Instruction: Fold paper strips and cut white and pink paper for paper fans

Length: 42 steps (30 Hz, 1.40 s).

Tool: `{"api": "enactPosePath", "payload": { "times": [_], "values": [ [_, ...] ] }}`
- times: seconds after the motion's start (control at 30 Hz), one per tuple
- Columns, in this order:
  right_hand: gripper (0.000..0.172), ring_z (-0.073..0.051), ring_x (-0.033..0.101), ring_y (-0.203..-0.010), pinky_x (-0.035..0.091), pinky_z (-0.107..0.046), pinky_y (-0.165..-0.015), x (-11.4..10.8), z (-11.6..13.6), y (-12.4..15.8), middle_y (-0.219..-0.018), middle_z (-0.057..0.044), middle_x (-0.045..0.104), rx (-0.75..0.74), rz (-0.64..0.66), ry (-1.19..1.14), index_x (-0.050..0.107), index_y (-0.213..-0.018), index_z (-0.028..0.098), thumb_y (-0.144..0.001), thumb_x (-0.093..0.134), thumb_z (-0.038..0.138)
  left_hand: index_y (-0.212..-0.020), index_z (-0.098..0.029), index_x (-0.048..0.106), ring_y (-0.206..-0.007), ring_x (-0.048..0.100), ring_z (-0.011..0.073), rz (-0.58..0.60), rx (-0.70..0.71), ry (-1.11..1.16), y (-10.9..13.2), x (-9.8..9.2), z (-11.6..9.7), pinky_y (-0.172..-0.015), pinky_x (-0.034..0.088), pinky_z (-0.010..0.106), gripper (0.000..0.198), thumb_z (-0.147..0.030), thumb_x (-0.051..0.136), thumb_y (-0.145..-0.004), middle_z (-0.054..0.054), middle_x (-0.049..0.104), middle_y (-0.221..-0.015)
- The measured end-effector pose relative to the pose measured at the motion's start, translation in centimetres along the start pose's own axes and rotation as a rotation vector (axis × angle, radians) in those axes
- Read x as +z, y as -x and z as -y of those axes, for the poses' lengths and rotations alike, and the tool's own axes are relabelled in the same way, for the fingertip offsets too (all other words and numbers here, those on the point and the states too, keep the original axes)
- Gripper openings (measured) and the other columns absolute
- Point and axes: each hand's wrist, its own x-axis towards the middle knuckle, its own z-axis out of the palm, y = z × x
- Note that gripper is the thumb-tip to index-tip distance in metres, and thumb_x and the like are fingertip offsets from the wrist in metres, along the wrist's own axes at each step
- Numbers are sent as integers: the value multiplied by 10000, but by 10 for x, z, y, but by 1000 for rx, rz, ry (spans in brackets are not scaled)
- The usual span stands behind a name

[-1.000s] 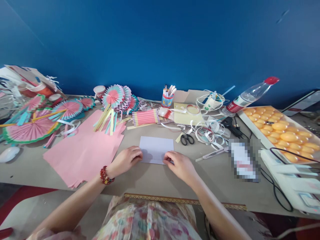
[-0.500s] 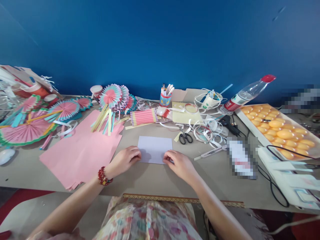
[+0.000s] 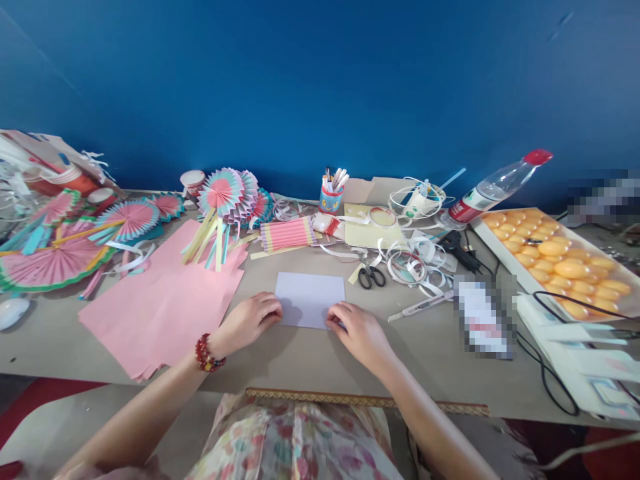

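Observation:
A pale lavender sheet of paper (image 3: 311, 295) lies flat on the grey table in front of me. My left hand (image 3: 256, 319) is closed at the sheet's lower left edge, fingers curled together with the tips at the paper. At the lower right corner, my right hand (image 3: 353, 328) has thumb and fingers pinched on the paper. Left of the sheet, large pink paper sheets (image 3: 165, 310) are spread in a loose stack. Black-handled scissors (image 3: 371, 277) rest just beyond the right corner, and a white utility knife (image 3: 423, 305) lies to the right.
Paper rosette fans (image 3: 223, 191) and a pleated pink strip (image 3: 287, 235) stand along the back. A pen cup (image 3: 331, 195), tape rolls (image 3: 406, 265) and a glue gun (image 3: 461, 250) are there too. Right are a tilted bottle (image 3: 487, 193), a tray of yellow balls (image 3: 555, 253) and cables.
My right hand's fingers have shifted very slightly at the paper's corner. The left hand and the paper look almost the same.

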Motion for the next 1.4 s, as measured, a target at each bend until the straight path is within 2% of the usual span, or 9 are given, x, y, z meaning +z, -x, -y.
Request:
{"api": "enactPosePath", "payload": {
  "times": [0.23, 0.7, 0.97, 1.17, 1.3, 1.4],
  "values": [
    [113, -172, 589, -804, 395, -265, -716, -2, -2, 1, -850, -6, 634, -19, -1, -47, 564, -834, 221, -882, 556, 119, -852, -193, 579, -846, 570, 166, 4, -5, 1, 0, 1, 0, -741, 416, 263, 190, -180, 450, -991, 19, 591, -852],
    [177, -153, 571, -777, 388, -243, -680, -26, -13, -2, -836, 1, 617, -68, 139, -92, 591, -813, 222, -811, 492, 75, -840, -193, 579, -850, 576, 169, 7, -16, 6, 0, 1, 1, -748, 424, 262, 198, -181, 449, -988, 17, 596, -847],
    [228, -137, 575, -769, 398, -236, -697, -33, -19, -7, -853, 9, 627, -95, 212, -153, 600, -830, 219, -766, 471, 42, -836, -190, 588, -843, 578, 169, 5, -6, 4, -2, 0, -1, -748, 429, 263, 206, -177, 447, -985, 22, 605, -842],
    [249, -146, 580, -804, 407, -241, -711, -32, -18, -6, -860, 1, 624, -115, 199, -113, 608, -844, 217, -782, 461, 26, -838, -188, 581, -841, 573, 165, 9, -10, 1, -2, -1, -1, -744, 425, 261, 200, -176, 449, -989, 18, 599, -848],
    [298, -164, 589, -909, 446, -264, -794, -28, -17, 1, -994, -31, 612, -131, 148, -55, 644, -988, 228, -838, 460, 48, -864, -190, 591, -846, 581, 167, 17, -16, -24, 0, 1, -1, -750, 442, 268, 194, -179, 446, -992, 21, 598, -865],
    [504, -185, 564, -1009, 453, -293, -860, -25, -13, 7, -1109, -51, 575, -158, 125, 82, 608, -1239, 281, -845, 430, 21, -1042, -195, 621, -924, 580, 185, 9, -3, -101, 2, 4, 1, -800, 472, 287, 205, -177, 422, -996, 49, 595, -968]
  ]
}}
